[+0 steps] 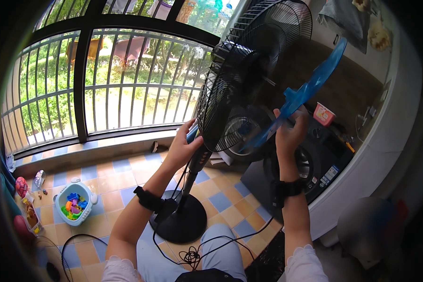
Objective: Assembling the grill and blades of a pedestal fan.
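A black pedestal fan (191,188) stands on the floor in front of me, its wire rear grille (210,80) uncovered and a metal shaft showing at the centre. My left hand (183,146) grips the lower left edge of the fan's head, thumb toward me; part of its fingers is hidden. To the right of the grille, my right hand (291,134) holds a translucent blue fan blade (310,89) near its hub. The blade is tilted upright and apart from the shaft. A round black base (183,223) carries the fan's pole, between my knees and the window.
A dark front-loading washing machine (331,152) stands at right, with a pink box (324,114) on top. A loose black cable (191,256) lies tangled by my lap. At left are a tub of toys (75,218) and a wire grille (51,258). A barred window (141,84) is ahead.
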Demonstrator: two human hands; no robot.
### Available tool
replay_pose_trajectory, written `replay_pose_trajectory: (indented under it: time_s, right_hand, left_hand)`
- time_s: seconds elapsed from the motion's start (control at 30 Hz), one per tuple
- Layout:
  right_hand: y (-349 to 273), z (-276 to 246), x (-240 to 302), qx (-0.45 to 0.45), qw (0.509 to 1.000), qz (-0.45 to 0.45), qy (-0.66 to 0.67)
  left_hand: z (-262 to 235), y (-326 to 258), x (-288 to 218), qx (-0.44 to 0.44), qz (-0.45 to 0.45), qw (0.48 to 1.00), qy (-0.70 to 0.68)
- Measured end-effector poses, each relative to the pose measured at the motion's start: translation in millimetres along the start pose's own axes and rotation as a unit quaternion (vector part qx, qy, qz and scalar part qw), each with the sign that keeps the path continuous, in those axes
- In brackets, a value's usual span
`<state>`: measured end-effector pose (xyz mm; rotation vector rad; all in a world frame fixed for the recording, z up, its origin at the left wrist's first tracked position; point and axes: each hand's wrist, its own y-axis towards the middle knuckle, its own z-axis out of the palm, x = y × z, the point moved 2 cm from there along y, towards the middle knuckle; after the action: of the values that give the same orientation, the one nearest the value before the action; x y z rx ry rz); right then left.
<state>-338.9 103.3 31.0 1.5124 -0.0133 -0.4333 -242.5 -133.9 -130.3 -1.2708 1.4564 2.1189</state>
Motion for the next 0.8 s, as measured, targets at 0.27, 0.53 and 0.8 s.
replay_pose_trajectory:
  time_s: [0.27, 0.53, 0.8]
  right_hand:
    - [-4, 7, -3, 0.026, 0.999, 0.019, -0.024]
    - [-3, 12, -10, 0.055, 0.998, 0.000, -0.032]
    - [2, 15, -12, 0.070, 0.996, 0.007, -0.058]
  left_hand:
    - [11, 11, 15, 0.100, -0.021, 0.990, -0.098]
    - [-3, 38, 75, 0.130, -0.050, 0.984, -0.115]
    - [9, 44, 80, 0.099, 0.069, 0.993, 0.006]
